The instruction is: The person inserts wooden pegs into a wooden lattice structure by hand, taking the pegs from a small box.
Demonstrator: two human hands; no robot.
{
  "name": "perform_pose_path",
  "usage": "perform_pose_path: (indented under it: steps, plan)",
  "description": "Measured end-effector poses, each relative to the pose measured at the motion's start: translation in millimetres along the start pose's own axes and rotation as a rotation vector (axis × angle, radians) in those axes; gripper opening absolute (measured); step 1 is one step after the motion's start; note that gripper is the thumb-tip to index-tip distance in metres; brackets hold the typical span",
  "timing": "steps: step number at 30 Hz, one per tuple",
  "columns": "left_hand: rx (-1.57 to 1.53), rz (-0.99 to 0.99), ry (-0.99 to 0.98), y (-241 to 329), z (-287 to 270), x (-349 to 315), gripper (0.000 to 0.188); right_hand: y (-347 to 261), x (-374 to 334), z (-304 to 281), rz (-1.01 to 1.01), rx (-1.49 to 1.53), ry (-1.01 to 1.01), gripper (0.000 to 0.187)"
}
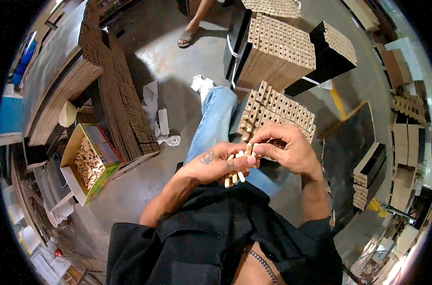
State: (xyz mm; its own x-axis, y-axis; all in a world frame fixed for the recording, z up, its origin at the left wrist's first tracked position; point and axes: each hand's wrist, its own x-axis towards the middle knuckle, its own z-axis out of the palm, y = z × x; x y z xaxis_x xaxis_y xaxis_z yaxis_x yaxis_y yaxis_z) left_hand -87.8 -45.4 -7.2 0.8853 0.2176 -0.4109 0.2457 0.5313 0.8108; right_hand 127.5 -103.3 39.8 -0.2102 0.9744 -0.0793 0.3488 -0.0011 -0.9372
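Several short wooden dowels [234,178] are bunched in my left hand [215,162], their ends sticking out below and above the curled fingers. My right hand [288,148] meets it from the right, thumb and forefinger pinched at the upper ends of the dowels, where one dowel [248,149] stands up. Just beyond both hands is a stack of wooden strips [285,113] with rows of drilled holes facing up. Along its left edge, some pieces sit unevenly. My right fingers partly cover its near edge.
An open cardboard box [71,176] of loose dowels stands at the left, beside long dark stacked boards [126,99]. Larger drilled stacks [280,47] rise ahead. Dark panels [351,152] lie at the right. White scraps [152,102] litter the floor; another person's sandalled foot [186,37] is beyond.
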Motion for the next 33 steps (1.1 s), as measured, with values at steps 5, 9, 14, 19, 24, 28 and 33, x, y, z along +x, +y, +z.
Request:
perform_pose_path:
  steps: [5,9,14,19,24,28,33]
  plan:
    - [-0.029,-0.066,0.048,2,4,4,0.038,14,-14,3,0.23,0.4,0.235,0.011]
    - [-0.022,-0.077,0.079,1,6,6,0.041,42,3,-10,0.192,0.223,0.44,0.014]
    - [-0.007,-0.108,0.147,0,0,-5,0.041,55,25,-1,-0.009,-0.212,0.455,0.015]
    - [-0.078,-0.063,0.176,-9,-4,-9,0.042,54,28,-1,-0.177,-0.444,0.445,0.013]
    - [-0.11,-0.059,0.199,-8,-5,-15,0.04,51,26,-2,-0.317,-0.54,0.34,0.012]
    - [-0.166,-0.056,0.229,-7,-10,-19,0.037,56,24,-2,-0.306,-0.523,0.364,0.011]
    - [-0.139,0.019,0.234,-5,-12,-19,0.035,49,29,-2,-0.288,-0.745,0.286,0.012]
